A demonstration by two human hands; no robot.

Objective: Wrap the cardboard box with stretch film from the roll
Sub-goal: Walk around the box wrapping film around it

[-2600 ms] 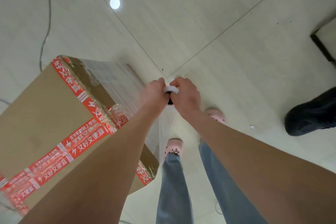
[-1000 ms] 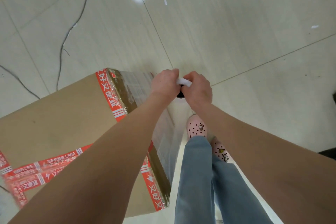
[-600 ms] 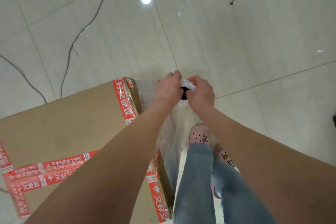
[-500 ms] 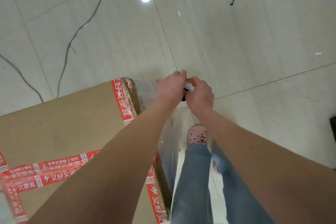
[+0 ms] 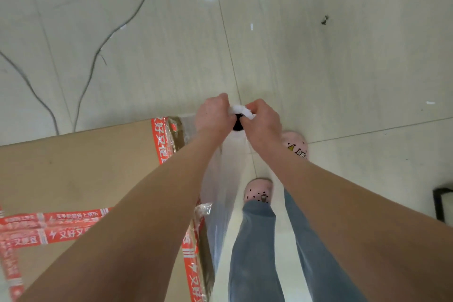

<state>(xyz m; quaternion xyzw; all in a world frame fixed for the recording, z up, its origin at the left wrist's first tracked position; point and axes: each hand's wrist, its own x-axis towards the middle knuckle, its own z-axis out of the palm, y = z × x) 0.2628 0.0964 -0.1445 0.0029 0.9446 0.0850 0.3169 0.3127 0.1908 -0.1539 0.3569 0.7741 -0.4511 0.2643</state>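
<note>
Indoor packing spot, kind unclear: tiled floor (image 5: 318,68), loose cables (image 5: 93,61), taped carton (image 5: 73,174).

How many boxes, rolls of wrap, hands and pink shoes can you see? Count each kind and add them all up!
Cardboard box: 1
Stretch film roll: 1
Hands: 2, the left hand and the right hand, both gripping the top of the roll
Pink shoes: 2
Total: 6

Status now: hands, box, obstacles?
Left hand, right hand grip upright clear stretch-film roll. Film stretched beside red-taped brown cardboard box. Grey cables on floor beyond box.
</note>
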